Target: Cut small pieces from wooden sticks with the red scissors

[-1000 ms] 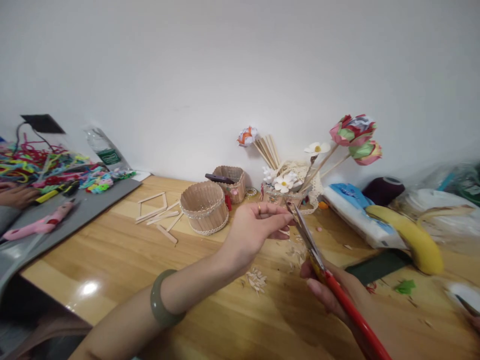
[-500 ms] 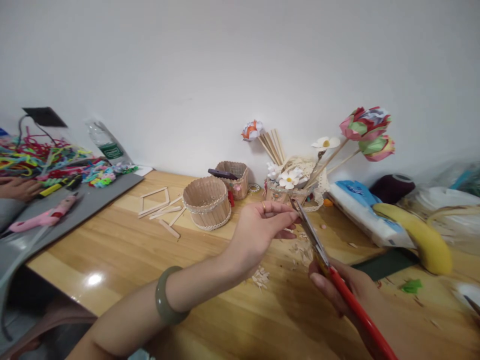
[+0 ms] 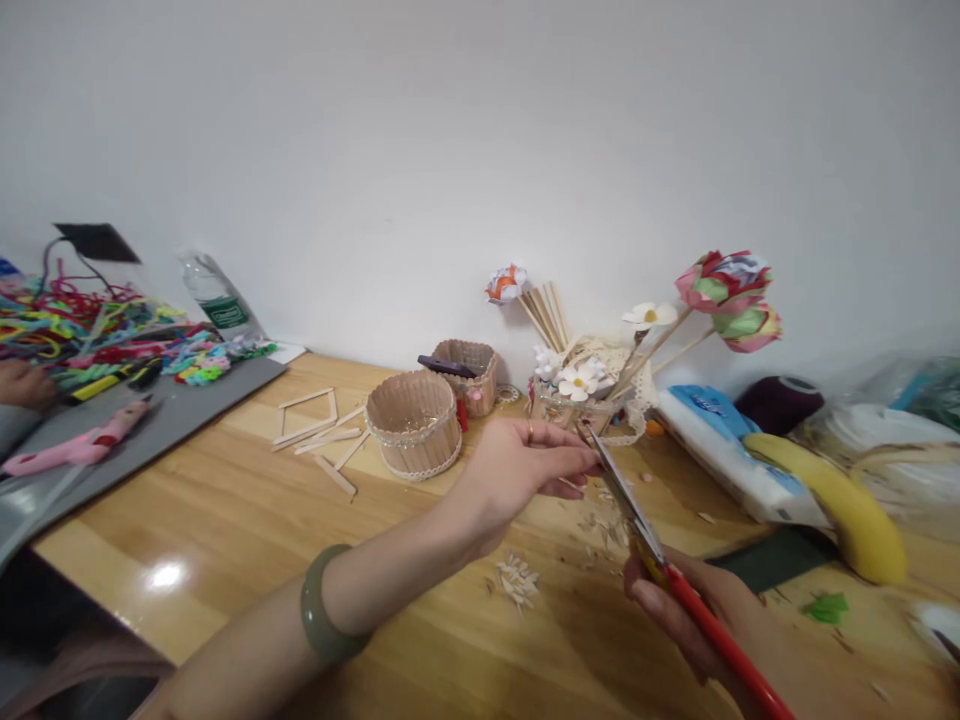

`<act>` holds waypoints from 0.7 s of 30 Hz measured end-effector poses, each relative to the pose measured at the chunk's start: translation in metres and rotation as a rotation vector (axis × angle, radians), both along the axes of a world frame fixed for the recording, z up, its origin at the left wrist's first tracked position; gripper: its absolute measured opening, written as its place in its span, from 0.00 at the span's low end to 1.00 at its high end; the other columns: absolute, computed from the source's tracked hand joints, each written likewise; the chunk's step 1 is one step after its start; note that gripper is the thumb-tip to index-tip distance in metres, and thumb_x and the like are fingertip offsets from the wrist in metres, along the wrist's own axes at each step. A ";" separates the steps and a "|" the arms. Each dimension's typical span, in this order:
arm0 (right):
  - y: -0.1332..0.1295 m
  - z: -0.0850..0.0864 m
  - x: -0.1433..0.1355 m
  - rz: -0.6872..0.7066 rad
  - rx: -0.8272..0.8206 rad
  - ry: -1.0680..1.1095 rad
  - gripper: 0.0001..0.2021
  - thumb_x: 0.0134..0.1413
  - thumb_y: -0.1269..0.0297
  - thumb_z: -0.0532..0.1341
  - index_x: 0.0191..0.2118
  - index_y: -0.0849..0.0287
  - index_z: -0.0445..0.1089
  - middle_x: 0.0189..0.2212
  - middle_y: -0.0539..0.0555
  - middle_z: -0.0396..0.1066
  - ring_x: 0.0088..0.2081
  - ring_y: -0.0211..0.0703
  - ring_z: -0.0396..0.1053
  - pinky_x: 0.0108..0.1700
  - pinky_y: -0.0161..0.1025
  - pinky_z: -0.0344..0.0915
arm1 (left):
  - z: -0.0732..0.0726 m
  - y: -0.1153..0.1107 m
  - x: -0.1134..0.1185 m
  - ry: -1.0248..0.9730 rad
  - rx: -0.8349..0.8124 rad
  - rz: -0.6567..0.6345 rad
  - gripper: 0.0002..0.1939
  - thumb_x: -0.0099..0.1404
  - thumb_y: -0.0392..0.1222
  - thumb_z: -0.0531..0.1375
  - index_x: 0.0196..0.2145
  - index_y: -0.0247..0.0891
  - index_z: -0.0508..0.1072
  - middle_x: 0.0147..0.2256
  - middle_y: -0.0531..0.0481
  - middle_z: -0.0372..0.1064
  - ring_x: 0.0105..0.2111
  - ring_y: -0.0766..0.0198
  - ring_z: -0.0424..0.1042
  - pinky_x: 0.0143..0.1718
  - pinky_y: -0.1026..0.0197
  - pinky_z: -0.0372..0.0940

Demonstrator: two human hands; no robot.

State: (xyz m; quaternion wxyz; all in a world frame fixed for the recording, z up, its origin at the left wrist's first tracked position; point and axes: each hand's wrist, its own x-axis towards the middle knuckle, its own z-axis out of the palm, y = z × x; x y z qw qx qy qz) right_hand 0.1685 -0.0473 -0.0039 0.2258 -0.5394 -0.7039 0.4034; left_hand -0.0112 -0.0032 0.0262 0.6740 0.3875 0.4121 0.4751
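Wrapped round the red-handled scissors [image 3: 630, 510] is my right hand [image 3: 667, 605], in the lower right. The blades point up and left, with their tips at the fingers of my left hand [image 3: 525, 462]. That hand is closed in a pinch, thumb against fingers; whatever lies between them is too small to make out. Beneath the hands, small pale wood chips [image 3: 517, 580] lie on the wooden table [image 3: 300, 540], some in a pile and others scattered. Just behind stands a decorated pot [image 3: 551, 400] with white flowers, thin sticks and paper flowers [image 3: 724, 283].
A round wooden-stick basket [image 3: 415, 440] stands left of centre, before a smaller one [image 3: 484, 385] with a phone [image 3: 448, 366]. Flat sticks [image 3: 307, 425] lie left. A tissue pack [image 3: 739, 460] and banana [image 3: 840, 500] lie right. At far left, another person's hand [image 3: 26, 385] is near a pink glue gun [image 3: 86, 445].
The view has tilted slightly, so the tabletop things sit lower in it. Both hands keep nearly the same pose, with the scissor tips still at my left fingers. The other person's hand has shifted left.
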 end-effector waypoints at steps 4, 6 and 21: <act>0.001 0.009 0.002 0.037 -0.049 0.039 0.20 0.51 0.44 0.56 0.21 0.55 0.64 0.17 0.50 0.64 0.21 0.42 0.63 0.25 0.37 0.62 | 0.001 0.001 0.001 -0.020 -0.016 0.003 0.04 0.47 0.32 0.65 0.20 0.30 0.73 0.20 0.52 0.69 0.22 0.71 0.67 0.26 0.66 0.63; 0.000 0.010 0.002 0.039 -0.057 0.096 0.21 0.50 0.42 0.56 0.22 0.56 0.65 0.18 0.50 0.65 0.23 0.43 0.64 0.26 0.37 0.63 | 0.000 0.000 0.001 -0.036 -0.009 0.005 0.04 0.47 0.33 0.65 0.20 0.30 0.73 0.20 0.51 0.69 0.22 0.71 0.67 0.26 0.67 0.63; -0.005 -0.012 -0.001 -0.038 0.042 0.134 0.21 0.47 0.41 0.60 0.20 0.54 0.61 0.17 0.49 0.61 0.21 0.41 0.60 0.23 0.36 0.59 | -0.003 -0.005 0.006 -0.068 -0.025 0.039 0.06 0.46 0.34 0.66 0.21 0.30 0.72 0.21 0.50 0.70 0.23 0.69 0.68 0.26 0.66 0.64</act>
